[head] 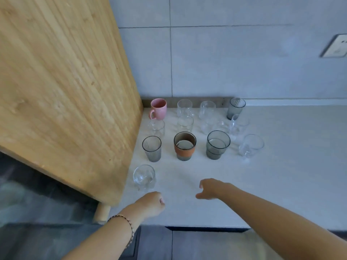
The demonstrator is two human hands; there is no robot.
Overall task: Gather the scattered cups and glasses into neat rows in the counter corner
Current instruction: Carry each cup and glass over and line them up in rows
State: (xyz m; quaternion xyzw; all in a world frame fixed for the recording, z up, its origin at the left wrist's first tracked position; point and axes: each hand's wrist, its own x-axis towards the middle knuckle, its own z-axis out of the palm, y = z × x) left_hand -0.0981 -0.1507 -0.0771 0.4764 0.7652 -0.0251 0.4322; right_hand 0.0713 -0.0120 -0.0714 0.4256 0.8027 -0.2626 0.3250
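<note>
Here, lowest in the frame, my left hand [152,203] hovers over the pale desk [272,184] with its fingers curled together into a loose fist, holding nothing. My right hand [211,188], just right of centre, hangs palm-down with its fingers spread slightly apart, also empty.

Just above my left hand sits a clear round glass [144,177], alone, beside the edge of the big wooden board [62,87] that fills the left of the frame.

Further up runs a row: a grey ribbed glass [152,148], an orange-banded cup [185,145], a wide smoky glass [217,144] and a clear glass [250,146] off to the right.

Behind them stand several clear glasses, hard to tell apart. Farthest, against the tiled wall [244,62], are a pink mug [158,108], two clear glasses and a tall grey glass [236,108].
</note>
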